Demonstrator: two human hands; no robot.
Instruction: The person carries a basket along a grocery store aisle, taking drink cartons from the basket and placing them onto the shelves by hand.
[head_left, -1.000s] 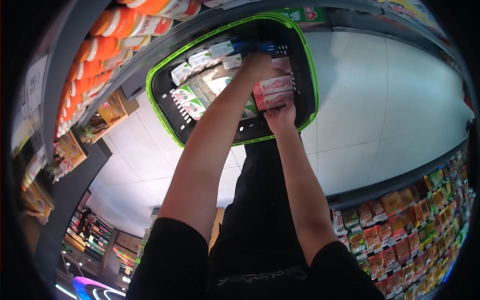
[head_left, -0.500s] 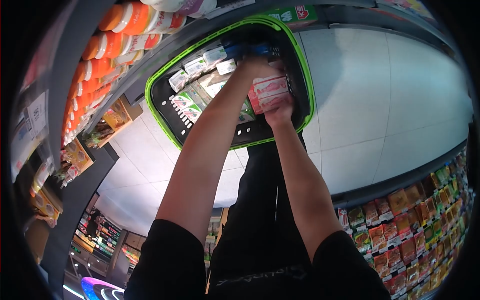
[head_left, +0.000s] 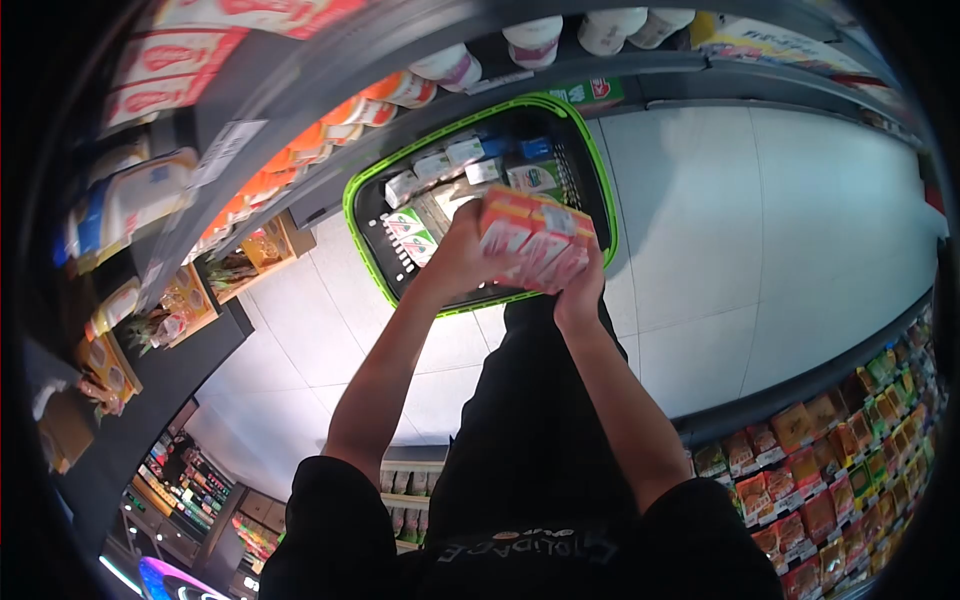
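A block of pink and orange packs is held above the basket between my two hands. My left hand grips its left side, with the fingers partly hidden by the packs. At its lower right corner, my right hand is closed on it. Beneath is a black basket with a bright green rim, standing on the floor. Inside it lie several small white boxes, green-and-white cartons, a blue item and a clear-wrapped pack partly covered by my left hand.
Shelves with orange-capped jars and white tubs run along the top and left. Wooden crates stand at the left. Racks of small packets fill the lower right. Pale floor tiles lie right of the basket.
Both hands have lifted the pink packs up out of the basket and toward me. The packs are now tilted, showing an orange side. The view has shifted, so more shelf shows at the top.
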